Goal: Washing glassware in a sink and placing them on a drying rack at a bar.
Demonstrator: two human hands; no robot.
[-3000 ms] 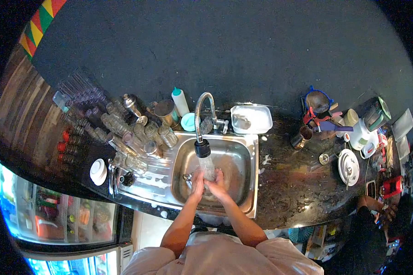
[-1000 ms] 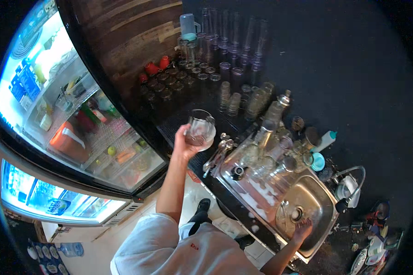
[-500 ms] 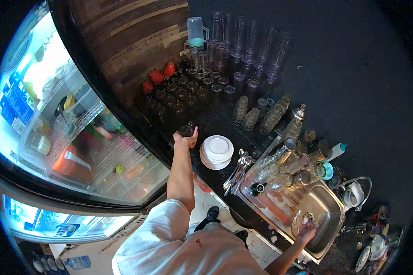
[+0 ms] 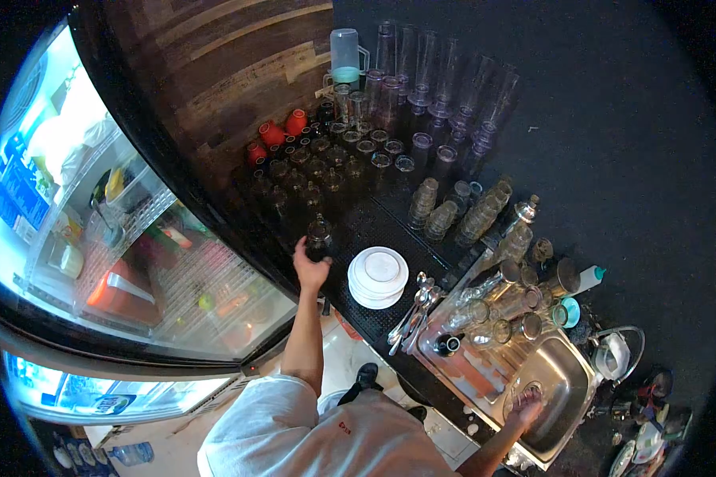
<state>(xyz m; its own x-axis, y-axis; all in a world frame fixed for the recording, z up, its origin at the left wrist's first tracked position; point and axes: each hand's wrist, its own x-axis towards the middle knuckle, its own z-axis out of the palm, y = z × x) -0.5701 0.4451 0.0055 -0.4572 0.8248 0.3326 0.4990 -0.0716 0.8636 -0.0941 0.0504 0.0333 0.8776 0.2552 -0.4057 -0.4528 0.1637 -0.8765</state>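
My left hand [image 4: 313, 270] is on the black counter mat, fingers spread and nothing held. Just beyond its fingertips stands a clear glass mug [image 4: 319, 231], close to rows of upturned glass mugs [image 4: 333, 180]. To the right of that hand sits a stack of white plates [image 4: 378, 274]. Spoons and other cutlery [image 4: 412, 314] lie beside the plates. Over the steel sink [image 4: 569, 366], my right hand [image 4: 525, 409] hovers near the drain. Its fingers look stretched out and somewhat blurred, with no object visible in them.
Wet glasses and jars [image 4: 501, 306] crowd the drainboard left of the sink. Stacked glasses [image 4: 481, 213], tall glasses [image 4: 422, 95], red cups [image 4: 272, 133] and a pitcher [image 4: 344, 56] stand farther back. A glass-door fridge [image 4: 239, 318] borders the left side.
My left hand has let go of the glass mug and drawn back toward me. My right hand has shifted slightly nearer, still over the sink. The view has moved a little.
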